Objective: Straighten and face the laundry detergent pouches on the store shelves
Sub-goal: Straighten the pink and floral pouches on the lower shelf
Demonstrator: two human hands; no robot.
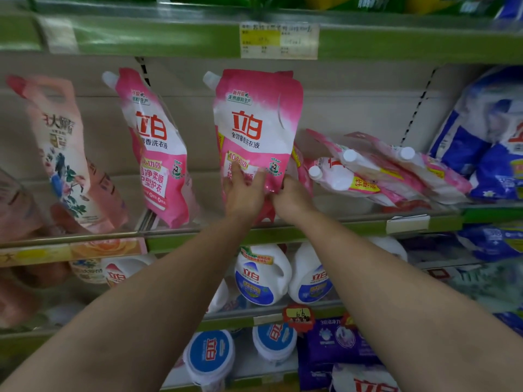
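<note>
A pink and white detergent pouch (pixel 256 128) stands upright in the middle of the shelf, its label facing me. My left hand (pixel 244 190) lies against its lower front with fingers spread. My right hand (pixel 291 198) grips its lower right corner, fingers curled behind. A second pink pouch (pixel 157 148) stands to the left, turned slightly. To the right, several pink pouches (pixel 382 174) lie flat in a heap with white caps pointing toward me.
A peach floral pouch (pixel 62 154) leans at the far left. Blue and white bags (pixel 486 137) fill the right end. The green shelf edge (pixel 198 239) runs below the pouches. White detergent jugs (pixel 261 274) and tubs stand on lower shelves.
</note>
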